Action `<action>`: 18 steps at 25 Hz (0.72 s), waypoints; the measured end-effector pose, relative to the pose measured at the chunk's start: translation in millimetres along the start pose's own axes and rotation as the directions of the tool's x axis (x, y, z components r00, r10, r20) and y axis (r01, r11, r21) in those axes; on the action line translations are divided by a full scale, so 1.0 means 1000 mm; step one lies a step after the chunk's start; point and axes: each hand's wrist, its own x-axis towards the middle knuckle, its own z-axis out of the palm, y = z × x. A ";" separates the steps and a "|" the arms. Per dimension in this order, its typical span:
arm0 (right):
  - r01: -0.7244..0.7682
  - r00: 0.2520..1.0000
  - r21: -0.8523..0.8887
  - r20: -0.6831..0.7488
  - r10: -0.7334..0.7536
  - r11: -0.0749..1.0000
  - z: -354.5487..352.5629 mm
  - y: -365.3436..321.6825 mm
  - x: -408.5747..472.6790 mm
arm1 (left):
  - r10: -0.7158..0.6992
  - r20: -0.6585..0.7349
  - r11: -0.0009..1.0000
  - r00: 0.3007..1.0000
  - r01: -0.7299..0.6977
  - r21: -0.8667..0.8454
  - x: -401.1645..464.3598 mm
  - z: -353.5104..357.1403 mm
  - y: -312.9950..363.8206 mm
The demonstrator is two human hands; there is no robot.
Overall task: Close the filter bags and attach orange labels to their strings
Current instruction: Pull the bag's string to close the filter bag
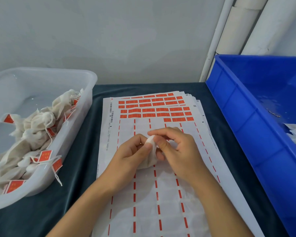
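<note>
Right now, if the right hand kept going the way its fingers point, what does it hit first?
The right hand points left toward the bag it already pinches, so it would meet the bag, then the left hand just behind it. Depth between the fingers is hard to judge.

Left hand (132, 151): fingers curled, thumb pinching, forearm entering from near left. Right hand (176, 147): fingers curled, index extended left, touching left hand; forearm from near right.
</note>
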 end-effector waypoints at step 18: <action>0.060 0.975 -0.042 -0.210 -0.068 0.997 -0.001 -0.003 -0.001 | -0.103 0.083 0.995 0.991 0.101 0.021 -0.001 -0.004 0.002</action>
